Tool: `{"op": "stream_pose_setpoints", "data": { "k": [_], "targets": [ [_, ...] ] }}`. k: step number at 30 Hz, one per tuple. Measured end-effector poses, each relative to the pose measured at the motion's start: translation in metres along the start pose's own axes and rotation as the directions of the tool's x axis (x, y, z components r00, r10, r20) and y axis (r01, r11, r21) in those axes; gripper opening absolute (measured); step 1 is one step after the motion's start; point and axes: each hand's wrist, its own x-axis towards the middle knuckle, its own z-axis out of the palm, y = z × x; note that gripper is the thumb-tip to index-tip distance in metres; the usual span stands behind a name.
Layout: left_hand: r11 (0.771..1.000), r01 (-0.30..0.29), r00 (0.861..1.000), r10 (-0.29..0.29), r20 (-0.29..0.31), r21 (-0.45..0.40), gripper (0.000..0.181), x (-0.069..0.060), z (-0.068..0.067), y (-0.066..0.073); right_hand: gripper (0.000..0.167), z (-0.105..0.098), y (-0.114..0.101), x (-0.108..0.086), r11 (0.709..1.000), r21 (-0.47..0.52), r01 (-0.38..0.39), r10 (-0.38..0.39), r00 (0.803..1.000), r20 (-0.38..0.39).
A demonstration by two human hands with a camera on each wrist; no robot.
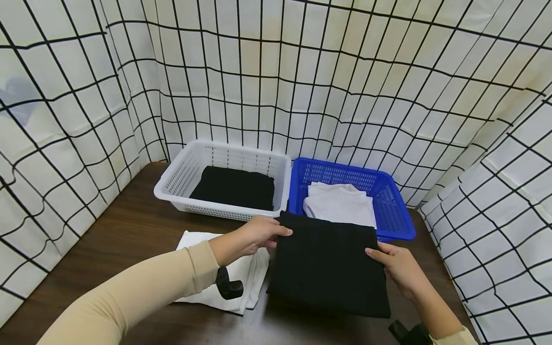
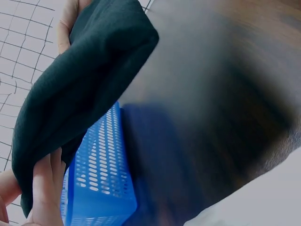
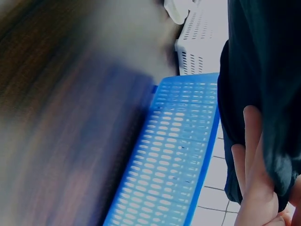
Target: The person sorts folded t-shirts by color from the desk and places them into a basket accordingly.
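A folded black cloth (image 1: 327,268), flat and roughly square, is held up above the table between both hands. My left hand (image 1: 258,235) pinches its upper left corner, thumb on top. On the opposite edge, my right hand (image 1: 401,268) grips with the thumb on top and fingers underneath. The left wrist view has the cloth's thick folded edge (image 2: 84,80) hanging over the fingers. In the right wrist view, fingers (image 3: 254,169) lie against the cloth's underside. The cloth covers part of the near rim of a blue basket (image 1: 398,211) that holds a folded white cloth (image 1: 340,203).
Left of the blue basket stands a white basket (image 1: 215,207) with folded black cloth (image 1: 237,187) inside. Another white cloth (image 1: 254,278) lies on the brown table (image 1: 142,206) beneath my left forearm. A white curtain with a black grid (image 1: 267,86) encloses the back and sides.
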Motion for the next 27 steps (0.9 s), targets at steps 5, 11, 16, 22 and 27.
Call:
{"op": "stream_pose_setpoints", "data": {
  "k": [5, 11, 16, 22, 27],
  "targets": [
    [1.0, 0.0, 1.0, 0.0, -0.004, -0.011, 0.034, -0.001, -0.007, 0.01, 0.07, 0.0, -0.006, 0.003, 1.0, -0.022, 0.007, -0.007, 1.0, 0.005],
    [0.999, 0.014, 1.0, -0.014, -0.004, -0.048, 0.033, -0.004, -0.013, 0.02, 0.073, -0.001, -0.016, 0.007, 1.0, -0.022, 0.014, -0.014, 1.0, 0.011],
    [0.998, 0.024, 1.0, -0.024, -0.011, -0.053, 0.033, -0.003, -0.019, 0.024, 0.072, -0.002, -0.021, 0.013, 1.0, 0.012, 0.015, -0.015, 0.999, 0.039],
    [0.998, 0.025, 1.0, -0.026, -0.016, -0.065, 0.033, -0.001, -0.027, 0.029, 0.068, 0.0, -0.026, 0.019, 0.997, 0.069, 0.021, -0.027, 0.995, 0.095],
    [0.998, 0.022, 1.0, -0.023, -0.019, -0.058, 0.033, 0.0, -0.033, 0.035, 0.062, 0.001, -0.034, 0.021, 0.995, 0.092, 0.032, -0.041, 0.994, 0.098]
  ]
}}
